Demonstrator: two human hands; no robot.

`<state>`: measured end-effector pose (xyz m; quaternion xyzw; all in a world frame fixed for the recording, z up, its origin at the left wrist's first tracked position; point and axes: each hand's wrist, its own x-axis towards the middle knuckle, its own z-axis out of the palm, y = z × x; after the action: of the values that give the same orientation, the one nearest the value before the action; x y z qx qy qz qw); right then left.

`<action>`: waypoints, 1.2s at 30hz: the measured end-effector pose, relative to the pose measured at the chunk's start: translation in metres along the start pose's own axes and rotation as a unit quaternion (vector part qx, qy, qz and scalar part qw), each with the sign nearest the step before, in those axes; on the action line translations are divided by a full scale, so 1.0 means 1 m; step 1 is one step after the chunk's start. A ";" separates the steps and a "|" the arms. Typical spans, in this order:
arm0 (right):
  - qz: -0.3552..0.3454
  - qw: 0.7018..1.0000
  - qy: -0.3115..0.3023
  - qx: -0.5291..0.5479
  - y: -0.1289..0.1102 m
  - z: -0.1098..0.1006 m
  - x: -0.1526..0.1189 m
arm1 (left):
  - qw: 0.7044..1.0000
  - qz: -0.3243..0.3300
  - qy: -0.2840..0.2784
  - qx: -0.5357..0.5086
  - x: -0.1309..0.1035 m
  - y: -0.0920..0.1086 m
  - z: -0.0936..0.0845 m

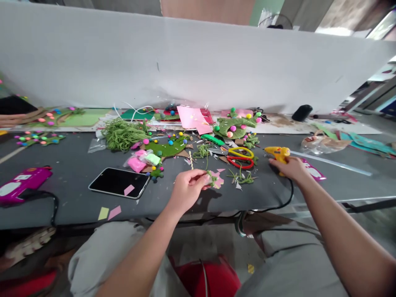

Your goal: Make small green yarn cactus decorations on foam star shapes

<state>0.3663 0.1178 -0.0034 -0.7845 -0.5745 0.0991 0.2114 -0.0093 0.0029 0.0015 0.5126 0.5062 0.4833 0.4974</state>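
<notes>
1 glue gun (281, 154) in right hand (292, 168) — green piece (213, 178) in left hand (191, 185).

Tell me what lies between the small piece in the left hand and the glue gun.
The head view shows green scraps, pale bits and the scissors handles between the small green piece and the yellow glue gun.

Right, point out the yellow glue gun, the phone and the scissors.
Yellow glue gun (279, 153): head view, on its upper body.
Phone (116, 180): head view, on its dark screen.
Scissors (231, 156): head view, where handles meet blades.
</notes>
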 end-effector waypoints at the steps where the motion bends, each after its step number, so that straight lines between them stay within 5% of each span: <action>1: -0.002 0.999 0.001 0.047 -0.003 0.000 -0.003 | 1.000 0.003 0.005 -0.001 0.001 0.000 -0.002; 8: -0.097 0.920 -0.153 0.348 -0.048 0.003 -0.059 | 0.999 0.021 0.038 -0.003 0.007 -0.001 -0.017; 14: -0.147 0.852 -0.274 0.422 -0.088 0.011 -0.111 | 0.997 0.032 0.056 -0.033 0.013 -0.008 -0.019; 20: -0.186 0.814 -0.330 0.440 -0.102 0.010 -0.131 | 0.996 0.024 0.057 -0.070 0.014 -0.011 -0.015; 36: -0.234 0.798 -0.364 0.419 -0.105 0.015 -0.133 | 0.993 0.019 0.051 -0.108 0.011 -0.003 -0.012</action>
<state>0.2278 0.0218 0.0179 -0.3672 -0.6780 0.5555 0.3113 -0.0208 0.0138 -0.0014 0.4395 0.4660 0.5701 0.5144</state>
